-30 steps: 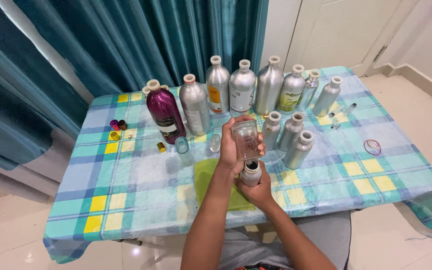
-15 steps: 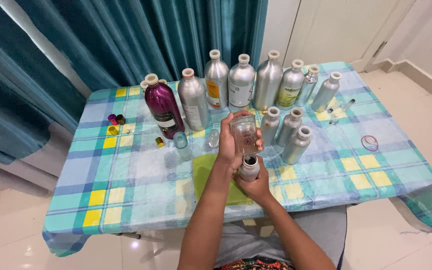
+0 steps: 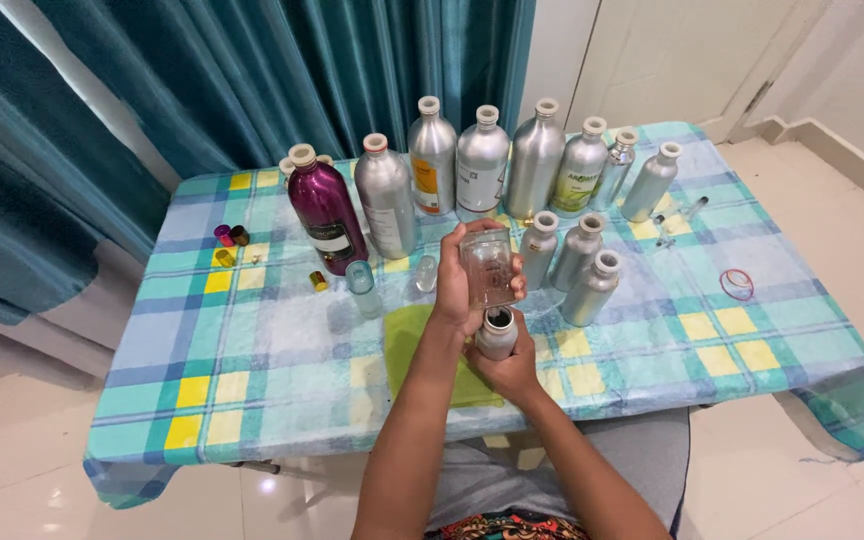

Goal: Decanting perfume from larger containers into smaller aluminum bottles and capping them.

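From the head camera, looking down over the table (image 3: 282,360) with its blue, teal and yellow checked cloth, your left hand (image 3: 457,290) is raised above the near middle, its fingers (image 3: 464,232) curled around a clear glass bottle (image 3: 487,268) that it holds upright. Just below and nearer to you, your right hand (image 3: 512,365) grips a small silver bottle (image 3: 497,332) with its fingers wrapped round the body and its open mouth facing up, right beneath the glass bottle; whether the two bottles touch cannot be told. Both hands hover over a green mat (image 3: 407,345) lying on the cloth. Along the far edge stands a row of tall containers: a purple metal bottle (image 3: 324,208) at the left, a grey aluminium bottle (image 3: 386,198) just beside it, then four more silver aluminium bottles (image 3: 482,162) running right. Further right, near the far right corner, a smaller silver bottle (image 3: 650,182) stands apart. Just right of your hands three short silver bottles (image 3: 580,258) are grouped close together. Left of your hands a small pale blue glass (image 3: 360,280) and a small clear vial (image 3: 426,273) stand on the cloth, with a little gold cap (image 3: 319,281) near them and small dark caps (image 3: 231,236) further left. A red rubber band (image 3: 737,284) lies well to the right. Teal curtains (image 3: 202,80) hang behind the table.
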